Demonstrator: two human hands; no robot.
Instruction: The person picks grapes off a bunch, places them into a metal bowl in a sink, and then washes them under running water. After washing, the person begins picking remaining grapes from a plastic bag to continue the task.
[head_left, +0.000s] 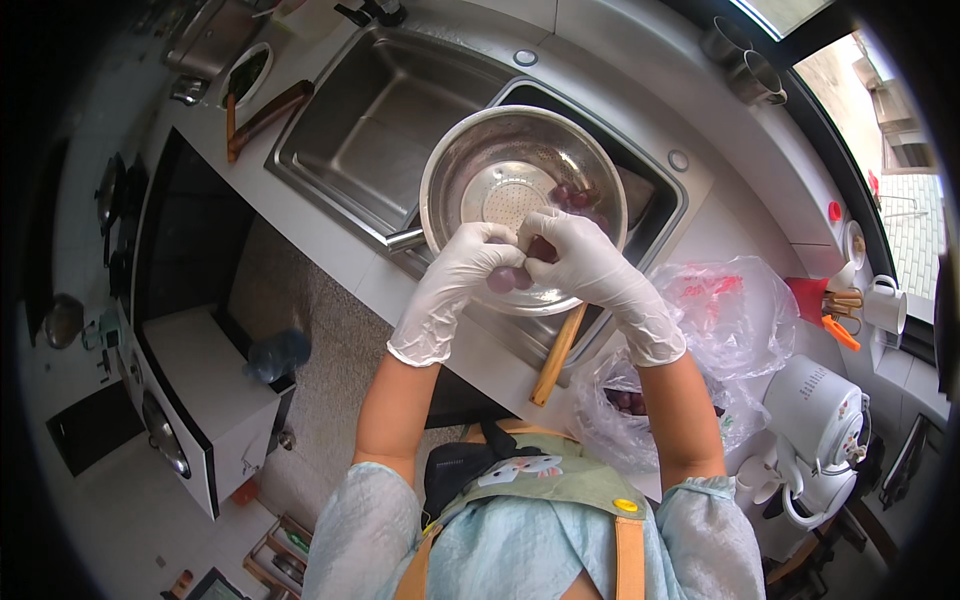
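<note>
Both my hands wear thin white gloves and meet over a perforated metal colander (450, 165) set across the sink. Red-purple grapes (501, 279) hang in a small cluster between my fingers. My left hand (469, 277) pinches the cluster from the left, and my right hand (585, 262) closes on it from the other side. More dark red grapes (577, 198) lie inside the colander, at its right wall. Below my right forearm, further grapes (628, 401) show through the mouth of a clear plastic bag (600, 427).
A steel sink basin (375, 127) opens at the left. A wooden-handled tool (559, 356) juts over the counter edge. Another crumpled plastic bag (735, 307), a white kettle (814, 409) and a white mug (885, 304) stand at the right. A plate of greens (247, 73) lies at the upper left.
</note>
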